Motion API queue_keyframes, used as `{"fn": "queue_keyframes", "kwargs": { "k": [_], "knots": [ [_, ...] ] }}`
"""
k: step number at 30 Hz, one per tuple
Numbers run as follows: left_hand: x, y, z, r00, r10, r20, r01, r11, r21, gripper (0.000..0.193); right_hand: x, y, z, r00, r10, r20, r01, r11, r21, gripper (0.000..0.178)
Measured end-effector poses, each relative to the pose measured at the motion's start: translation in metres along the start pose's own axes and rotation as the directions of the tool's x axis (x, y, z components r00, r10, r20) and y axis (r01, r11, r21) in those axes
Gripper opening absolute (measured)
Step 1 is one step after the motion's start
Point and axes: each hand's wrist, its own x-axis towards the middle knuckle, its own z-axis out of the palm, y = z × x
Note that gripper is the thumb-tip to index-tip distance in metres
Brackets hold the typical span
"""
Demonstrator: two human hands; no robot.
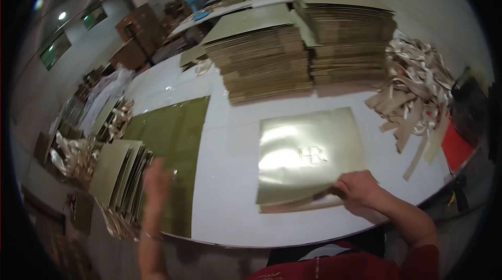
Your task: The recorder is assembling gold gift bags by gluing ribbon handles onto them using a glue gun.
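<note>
Gold and glossy, a flat folded bag (308,154) lies on the white table (230,175) in front of the person, with pale raised lettering near its middle and glare across its left half. The right hand (357,188) is closed on the bag's lower right corner, fingers curled over the edge and lifting it slightly, so that a brown underside shows along the bottom edge. The left hand (155,183) is raised off to the left, blurred, fingers held loosely together and pointing up. It seems to grip nothing; whether it touches the stack beside it I cannot tell.

Just left of that hand stands a leaning pile (121,175) of the same gold bags, on edge, off the table's rim. A large olive-gold sheet (175,133) lies flat on the table behind the hand.

Farther back, two tall stacks (303,44) of flat bags stand side by side. To the right of them, a loose heap of tan and cream strips (418,92) spreads toward the table edge. A red thing (456,149) shows beyond it.
</note>
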Motion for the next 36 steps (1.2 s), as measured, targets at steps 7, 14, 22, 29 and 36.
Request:
{"fn": "queue_keyframes", "kwargs": {
  "k": [7, 14, 22, 29, 36],
  "knots": [
    [-0.042, 0.382, -0.023, 0.756, 0.646, -0.106, -0.575, 0.579, -0.578, 0.056, 0.007, -0.007, -0.019, 0.741, -0.325, -0.588, 0.225, 0.945, -0.238, 0.028],
    [-0.014, 0.417, -0.02, 0.819, 0.469, -0.331, -0.538, 0.43, -0.725, 0.02, 0.005, 0.033, -0.002, 0.588, -0.408, -0.699, 0.243, 0.913, -0.329, 0.024],
    [0.008, 0.331, -0.032, 0.96, -0.167, -0.226, -0.105, 0.536, -0.838, 0.012, 0.0, -0.003, 0.015, 0.744, -0.36, -0.564, 0.159, 0.914, -0.373, 0.017],
    [-0.024, 0.295, 0.021, 0.938, 0.112, 0.327, 0.138, 0.748, -0.65, 0.061, -0.03, -0.05, -0.006, 0.864, -0.445, 0.236, 0.305, 0.835, 0.458, 0.019],
    [0.002, 0.283, 0.033, 0.851, 0.457, 0.258, -0.277, 0.809, -0.518, 0.076, 0.005, 0.095, -0.003, 0.932, -0.087, -0.351, 0.12, 0.99, 0.073, 0.045]
  ]
}}
